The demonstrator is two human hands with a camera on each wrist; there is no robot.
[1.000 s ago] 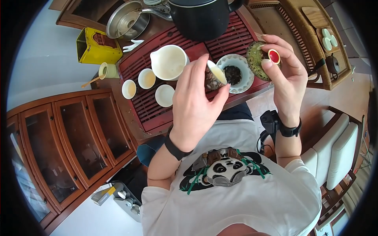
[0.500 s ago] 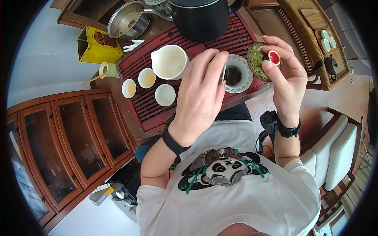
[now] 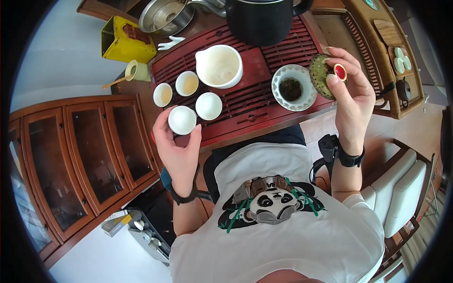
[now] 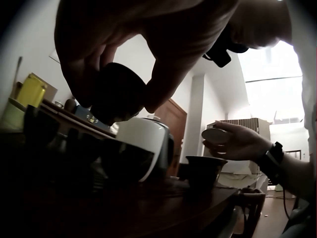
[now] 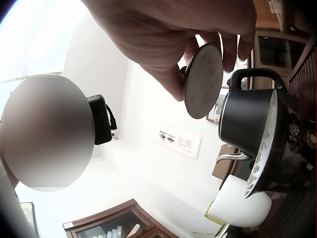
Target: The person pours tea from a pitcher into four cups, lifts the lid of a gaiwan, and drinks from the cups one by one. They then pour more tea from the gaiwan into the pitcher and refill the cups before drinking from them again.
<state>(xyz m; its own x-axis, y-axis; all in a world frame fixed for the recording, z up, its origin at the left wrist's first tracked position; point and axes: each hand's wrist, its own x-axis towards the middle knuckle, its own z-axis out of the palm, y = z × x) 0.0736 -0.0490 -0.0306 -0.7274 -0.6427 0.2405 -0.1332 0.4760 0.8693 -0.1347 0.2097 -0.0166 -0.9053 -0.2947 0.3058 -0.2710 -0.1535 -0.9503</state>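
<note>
In the head view the left hand (image 3: pixel 178 151) pinches a small white cup (image 3: pixel 182 120) between thumb and fingers, at the red slatted tray's front left corner. Beside it stands another white cup (image 3: pixel 208 105); behind are two cups holding pale yellow liquid (image 3: pixel 163 95). The right hand (image 3: pixel 353 94) holds a green patterned lid (image 3: pixel 322 76) by its red-centred knob, right of a patterned white bowl (image 3: pixel 294 87) with dark leaves inside. The right wrist view shows the lid's flat underside (image 5: pixel 203 82). The left wrist view shows the held cup (image 4: pixel 119 93) dark, above other cups.
A white spouted pitcher (image 3: pixel 219 66) and a black pot (image 3: pixel 259 21) stand on the red tray (image 3: pixel 226 134). At the left are a yellow tin (image 3: pixel 127 39), a pale green pot with a wooden stick (image 3: pixel 137 70) and a metal pan (image 3: pixel 166 18). A wicker tray is at the right.
The left hand has moved left with the cup, from beside the leaf-filled bowl to the row of small cups. The right hand still holds the lid; the head view has shifted slightly.
</note>
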